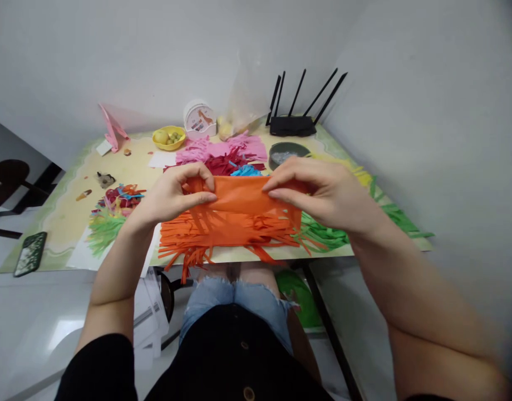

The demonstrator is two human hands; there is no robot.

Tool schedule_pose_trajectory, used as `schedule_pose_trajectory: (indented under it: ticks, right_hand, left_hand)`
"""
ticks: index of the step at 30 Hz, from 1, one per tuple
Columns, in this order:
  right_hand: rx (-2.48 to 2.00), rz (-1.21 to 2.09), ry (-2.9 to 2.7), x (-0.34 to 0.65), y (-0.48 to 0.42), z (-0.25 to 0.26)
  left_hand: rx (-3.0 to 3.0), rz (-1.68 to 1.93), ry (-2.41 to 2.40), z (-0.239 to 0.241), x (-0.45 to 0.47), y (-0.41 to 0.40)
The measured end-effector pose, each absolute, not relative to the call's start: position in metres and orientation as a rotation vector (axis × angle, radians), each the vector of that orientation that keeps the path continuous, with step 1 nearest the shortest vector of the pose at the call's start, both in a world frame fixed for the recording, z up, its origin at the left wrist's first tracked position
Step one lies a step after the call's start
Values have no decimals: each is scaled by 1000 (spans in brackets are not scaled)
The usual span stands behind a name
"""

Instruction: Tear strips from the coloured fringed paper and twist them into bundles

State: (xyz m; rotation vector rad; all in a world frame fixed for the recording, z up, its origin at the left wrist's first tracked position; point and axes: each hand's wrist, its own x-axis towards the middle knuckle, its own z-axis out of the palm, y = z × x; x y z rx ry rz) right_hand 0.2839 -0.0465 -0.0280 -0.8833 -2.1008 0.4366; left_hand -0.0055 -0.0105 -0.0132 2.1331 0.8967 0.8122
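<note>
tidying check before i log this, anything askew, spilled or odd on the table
Some orange strips droop over the front edge of the table, and green strips poke past its right corner, while most lie on top. No spill shows.

Left hand (172,192) and right hand (326,186) both pinch orange sheet (239,192), thumbs against fingers, raised above orange strips (235,231) at table (64,223) near edge. Green strips (329,234) to the right. Behind: pink strips (250,149), red strips (212,164), dark bowl (275,163). Router (293,126) at back, yellow bowl (170,147) holding fruit (161,137) farther left. Phone (29,254) at near-left corner.
</note>
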Motion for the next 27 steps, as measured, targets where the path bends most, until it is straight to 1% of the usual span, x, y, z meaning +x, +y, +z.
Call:
schedule_pose_trajectory:
  ticks: [3, 5, 11, 16, 21, 27]
  right_hand:
    - [-1069, 520, -2025, 277, -49, -30]
    - [-1117, 501, -2043, 276, -49, -28]
    - [-1123, 375, -2080, 273, -49, -21]
    - [-1133, 393, -2069, 275, -55, -17]
    - [-1103, 493, -1908, 280, -59, -23]
    - [-898, 598, -1717, 277, -62, -39]
  left_hand:
    - [2229, 944, 900, -17, -2, -15]
    - [2287, 946, 938, -16, -3, -15]
    - [2482, 533, 1087, 6, -3, -16]
    - [2468, 476, 1049, 16, 11, -14]
    - [2074, 672, 929, 1, 9, -14]
    - [1715, 957, 752, -24, 0, -21]
